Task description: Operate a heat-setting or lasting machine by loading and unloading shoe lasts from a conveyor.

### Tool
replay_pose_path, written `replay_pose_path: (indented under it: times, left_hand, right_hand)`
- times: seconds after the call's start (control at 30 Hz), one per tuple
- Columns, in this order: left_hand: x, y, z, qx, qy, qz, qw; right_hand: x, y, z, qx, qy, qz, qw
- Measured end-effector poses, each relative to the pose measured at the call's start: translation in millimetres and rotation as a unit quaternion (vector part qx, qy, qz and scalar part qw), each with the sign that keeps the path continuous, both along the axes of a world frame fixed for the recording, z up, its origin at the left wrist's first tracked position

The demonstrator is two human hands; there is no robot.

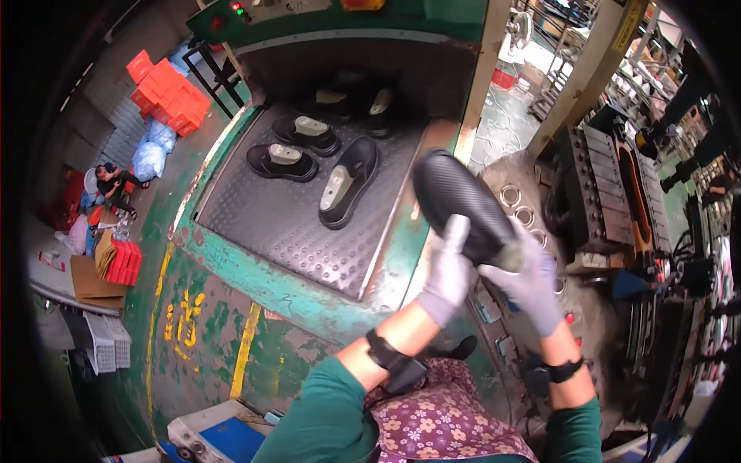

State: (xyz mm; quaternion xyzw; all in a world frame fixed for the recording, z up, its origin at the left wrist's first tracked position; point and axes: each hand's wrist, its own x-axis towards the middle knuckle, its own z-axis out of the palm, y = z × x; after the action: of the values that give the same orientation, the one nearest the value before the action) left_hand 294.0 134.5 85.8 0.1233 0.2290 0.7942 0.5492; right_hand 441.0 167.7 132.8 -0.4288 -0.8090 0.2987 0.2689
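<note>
A black shoe (461,193) with a ribbed upper is held up in front of me, its toe pointing away to the upper left. My left hand (449,270), in a pale grey glove, grips its near left side with the thumb up along it. My right hand (528,279), gloved likewise, is closed round the heel end, where a light greenish lining shows. To the left, several black slip-on shoes lie on a dark studded plate (309,239); the nearest shoe (351,181) and a second shoe (283,161) show pale insoles. Shoes farther back sit in shadow.
A worn green metal frame (255,274) borders the plate, with a machine housing (370,27) above. Metal rings (524,216) and a dark machine (602,193) stand to the right. Orange boxes (166,92) are stacked far left; a person (116,185) sits below them.
</note>
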Motion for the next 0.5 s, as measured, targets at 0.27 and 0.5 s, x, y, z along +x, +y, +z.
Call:
replay_pose_path:
  times: [0.27,0.5]
  left_hand:
    - [-335,-102,-90,-0.048,-0.158,0.119,0.979]
    - [-511,-84,-138,-0.145,-0.159,0.198,0.956]
  right_hand:
    - [-158,-128,-23,-0.109,0.023,0.267,0.957]
    - [-118,-188,-75,-0.169,-0.078,0.135,0.973]
